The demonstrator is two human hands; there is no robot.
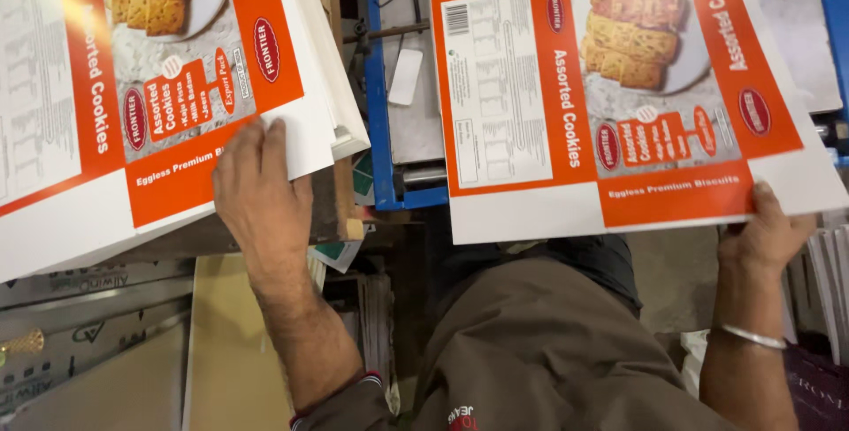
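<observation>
— Left hand (258, 185)?
— Forearm extended up and away from the body, sleeve cuff at mid-forearm. Palm down, fingers straight and close together, lying flat.
— Right hand (766, 235)?
— Raised well apart from the left, out to the right side. Back of the hand faces the camera; fingers curl out of sight, thumb on top. A metal bangle (752, 335) sits below the wrist.

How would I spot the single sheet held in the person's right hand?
Find the blue-framed machine in the middle. Just right of it lies one flat printed cardboard sheet, orange and white with a picture of biscuits on a plate, its lower right corner gripped by the right hand. Unlike the stack of sheets under the left hand, it is single.
</observation>
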